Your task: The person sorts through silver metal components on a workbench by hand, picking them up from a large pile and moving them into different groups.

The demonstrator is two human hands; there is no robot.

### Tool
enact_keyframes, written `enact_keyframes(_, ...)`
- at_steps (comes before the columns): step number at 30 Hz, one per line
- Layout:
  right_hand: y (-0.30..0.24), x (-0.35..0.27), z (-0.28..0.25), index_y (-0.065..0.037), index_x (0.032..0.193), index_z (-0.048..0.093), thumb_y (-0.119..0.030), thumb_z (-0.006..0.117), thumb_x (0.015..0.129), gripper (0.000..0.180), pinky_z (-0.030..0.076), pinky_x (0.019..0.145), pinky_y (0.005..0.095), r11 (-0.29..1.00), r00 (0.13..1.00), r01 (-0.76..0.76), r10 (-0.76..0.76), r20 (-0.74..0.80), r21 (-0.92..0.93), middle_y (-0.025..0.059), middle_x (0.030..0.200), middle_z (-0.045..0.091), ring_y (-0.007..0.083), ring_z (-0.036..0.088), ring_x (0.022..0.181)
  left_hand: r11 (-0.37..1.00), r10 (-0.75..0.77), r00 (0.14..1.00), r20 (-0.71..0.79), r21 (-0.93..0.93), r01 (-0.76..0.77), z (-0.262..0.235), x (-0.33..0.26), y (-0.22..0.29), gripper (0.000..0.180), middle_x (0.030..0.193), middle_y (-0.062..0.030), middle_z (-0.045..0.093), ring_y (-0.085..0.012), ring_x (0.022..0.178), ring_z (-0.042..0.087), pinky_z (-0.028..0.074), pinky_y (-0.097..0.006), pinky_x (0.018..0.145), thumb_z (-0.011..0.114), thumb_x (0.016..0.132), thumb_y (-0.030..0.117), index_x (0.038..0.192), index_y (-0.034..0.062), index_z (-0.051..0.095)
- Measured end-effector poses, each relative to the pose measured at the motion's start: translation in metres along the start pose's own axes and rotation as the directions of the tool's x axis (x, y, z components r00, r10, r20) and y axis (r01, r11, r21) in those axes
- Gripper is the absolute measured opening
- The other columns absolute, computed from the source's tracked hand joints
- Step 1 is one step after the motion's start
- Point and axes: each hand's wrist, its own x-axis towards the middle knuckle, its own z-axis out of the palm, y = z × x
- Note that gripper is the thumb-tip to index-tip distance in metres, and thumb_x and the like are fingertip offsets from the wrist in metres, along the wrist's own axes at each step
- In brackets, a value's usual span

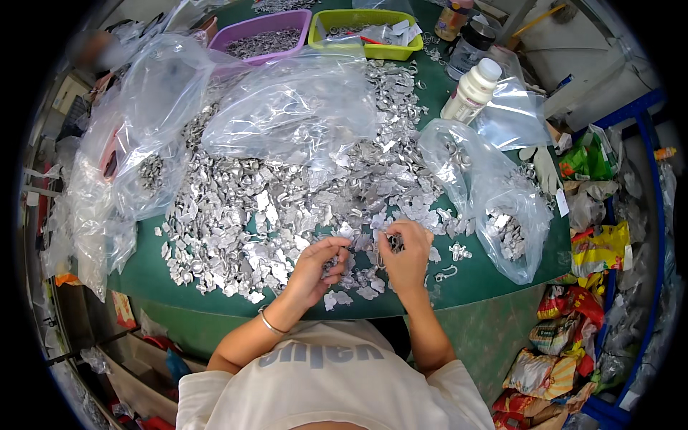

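Note:
A broad heap of small silvery-grey flat metal pieces (265, 208) covers the middle of the green table (150, 276). Both hands are over its near edge, a short gap apart. My left hand (315, 271) has its fingers curled, with thumb and forefinger pressed together; what they hold, if anything, is too small to make out. My right hand (407, 258) is closed, and small grey metal pieces show between its thumb and fingers. Just right of it lie a loose metal piece (459, 251) and a small metal hook (446, 273).
Clear plastic bags (287, 107) lie over the heap; another bag (527, 247) holding metal pieces sits at right. Behind are a purple basin (220, 41), a lime-green basin (396, 52), a white bottle (471, 92) and a clear jar (473, 46). A blue rack (648, 301) stands right.

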Motion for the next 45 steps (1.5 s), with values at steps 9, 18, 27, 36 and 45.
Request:
enact_keyframes(9,0.016,-0.015,-0.044,-0.002,0.099,0.059,-0.013,0.055,0.090,0.015,0.037,0.054,0.0207,0.424,0.762,-0.595,0.567,0.312,0.683,-0.0010,0.072,0.050,0.0062,0.043,0.059,0.967,0.120,0.991,0.061,0.220,-0.130,0.000,0.003,-0.005,0.018,0.075,0.0011,0.051,-0.0051,0.052,0.034,0.025,-0.016,0.043,0.043,0.091,0.008,0.103,0.0037,0.056)
enact_keyframes(18,0.018,0.017,-0.008,-0.001,0.110,0.057,-0.012,0.068,0.074,0.040,0.037,0.069,0.0388,0.842,0.985,0.099,-0.006,0.174,-0.531,0.0128,0.084,0.048,0.0291,0.049,0.080,-0.297,0.399,0.878,0.263,0.944,-0.147,0.001,0.022,-0.005,0.044,0.065,-0.0194,0.062,-0.0366,0.055,0.060,0.048,-0.045,0.052,0.049,0.085,0.014,0.126,-0.0008,0.040)
enact_keyframes(27,0.006,0.015,-0.031,-0.003,0.095,0.062,-0.014,0.068,0.074,0.025,0.036,0.068,0.0368,0.914,0.965,0.134,-0.032,0.262,-0.382,0.0111,0.082,0.051,0.0279,0.051,0.077,-0.323,0.224,0.882,0.414,0.886,-0.334,-0.001,0.004,-0.013,0.027,0.066,-0.0194,0.061,-0.0364,0.060,0.060,0.048,-0.045,0.056,0.049,0.085,0.014,0.109,0.0028,0.056)
enact_keyframes(36,0.042,0.051,0.001,-0.004,0.082,0.060,-0.016,0.070,0.070,0.019,0.034,0.070,0.0360,0.750,0.939,0.333,-0.209,0.272,-0.572,0.0067,0.079,0.050,0.0228,0.050,0.080,-0.058,0.286,0.881,0.378,0.924,-0.378,0.003,-0.005,0.000,0.020,0.064,-0.0174,0.059,-0.0333,0.057,0.058,0.045,-0.040,0.055,0.049,0.088,0.013,0.102,0.0049,0.060)
enact_keyframes(45,0.035,0.045,-0.030,-0.001,0.086,0.056,-0.009,0.053,0.085,0.008,0.034,0.052,0.0270,0.436,0.873,-0.458,0.387,0.299,0.774,0.0039,0.080,0.053,0.0153,0.045,0.061,0.287,0.223,0.938,0.264,0.902,-0.322,-0.003,-0.010,0.008,0.022,0.058,-0.0136,0.055,-0.0236,0.050,0.052,0.041,-0.035,0.051,0.048,0.089,0.012,0.105,0.0023,0.059)
